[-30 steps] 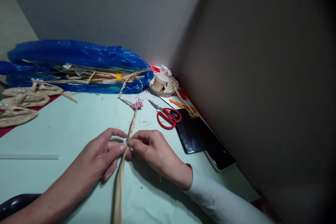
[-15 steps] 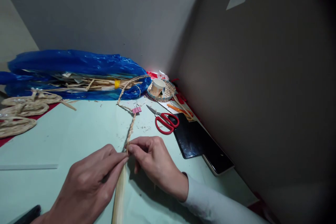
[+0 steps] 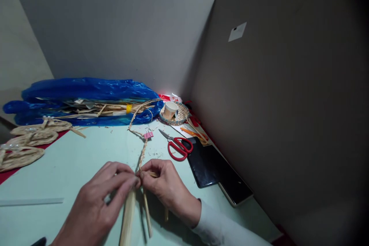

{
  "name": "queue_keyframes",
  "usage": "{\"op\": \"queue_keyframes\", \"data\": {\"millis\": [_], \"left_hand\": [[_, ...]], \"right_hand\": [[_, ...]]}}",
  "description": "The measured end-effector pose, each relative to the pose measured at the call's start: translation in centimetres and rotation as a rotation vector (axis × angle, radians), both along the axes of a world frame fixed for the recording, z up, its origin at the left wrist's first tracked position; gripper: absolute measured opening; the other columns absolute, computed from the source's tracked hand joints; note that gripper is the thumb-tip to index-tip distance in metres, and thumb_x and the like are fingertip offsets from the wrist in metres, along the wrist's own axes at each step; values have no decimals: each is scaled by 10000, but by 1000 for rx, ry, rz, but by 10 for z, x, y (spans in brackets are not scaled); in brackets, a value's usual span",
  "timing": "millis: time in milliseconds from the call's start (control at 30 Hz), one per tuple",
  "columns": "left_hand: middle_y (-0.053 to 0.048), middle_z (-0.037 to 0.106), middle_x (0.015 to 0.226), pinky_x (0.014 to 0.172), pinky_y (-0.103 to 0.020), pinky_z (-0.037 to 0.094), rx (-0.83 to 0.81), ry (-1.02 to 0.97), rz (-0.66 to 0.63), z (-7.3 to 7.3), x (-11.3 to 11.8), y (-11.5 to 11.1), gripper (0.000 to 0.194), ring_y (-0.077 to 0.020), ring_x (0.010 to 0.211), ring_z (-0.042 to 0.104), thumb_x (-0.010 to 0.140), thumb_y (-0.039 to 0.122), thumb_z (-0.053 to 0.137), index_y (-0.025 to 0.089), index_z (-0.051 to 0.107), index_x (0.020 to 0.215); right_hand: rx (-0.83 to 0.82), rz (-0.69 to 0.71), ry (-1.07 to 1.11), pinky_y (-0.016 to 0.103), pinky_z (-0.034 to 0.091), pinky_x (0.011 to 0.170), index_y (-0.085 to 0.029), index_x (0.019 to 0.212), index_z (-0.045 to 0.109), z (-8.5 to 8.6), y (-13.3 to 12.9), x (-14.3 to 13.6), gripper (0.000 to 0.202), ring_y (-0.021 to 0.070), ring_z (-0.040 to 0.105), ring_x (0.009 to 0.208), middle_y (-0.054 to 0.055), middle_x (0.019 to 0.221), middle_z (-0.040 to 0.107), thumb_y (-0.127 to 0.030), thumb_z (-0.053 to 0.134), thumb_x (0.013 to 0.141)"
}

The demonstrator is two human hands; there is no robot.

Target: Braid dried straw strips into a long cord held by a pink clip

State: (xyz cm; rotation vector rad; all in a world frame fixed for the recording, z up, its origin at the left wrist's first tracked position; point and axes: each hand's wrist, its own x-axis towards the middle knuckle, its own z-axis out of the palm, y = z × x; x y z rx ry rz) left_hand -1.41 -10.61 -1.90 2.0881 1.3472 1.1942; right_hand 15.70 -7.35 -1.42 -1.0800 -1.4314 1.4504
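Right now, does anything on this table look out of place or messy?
Mostly small things: the red-handled scissors lie open beside the black tablet, and small straw crumbs are scattered on the pale green table near the pink binder clip. Nothing looks damaged.

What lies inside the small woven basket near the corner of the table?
A paper cup stands inside the woven basket. The cup's inside and the basket floor beneath it cannot be seen.

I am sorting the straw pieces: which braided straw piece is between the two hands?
The thin braid with the pink clip; left hand and right hand pinch it. The coiled braids lie untouched far left.
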Motion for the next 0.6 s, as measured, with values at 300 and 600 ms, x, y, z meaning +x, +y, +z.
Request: {"op": "queue_keyframes", "data": {"millis": [300,600], "left_hand": [[10,667,725,657,-240,483,-797,-606,-229,-4,3,28,343,-163,693,588,729,485,811,209,728,914],[7,633,686,560,-224,468,-862,-703,-349,0,6,20,274,-127,591,574,760,378,831,166,664,806]], "right_hand": [[125,86,-11,258,463,668,-137,792,692,-7,1,0,152,164,613,685,19,662,642,-218,582,857],[203,172,-59,226,439,642,-131,842,657,-6,5,6,152,131,585,655,17,703,642,-264,593,877]]}}
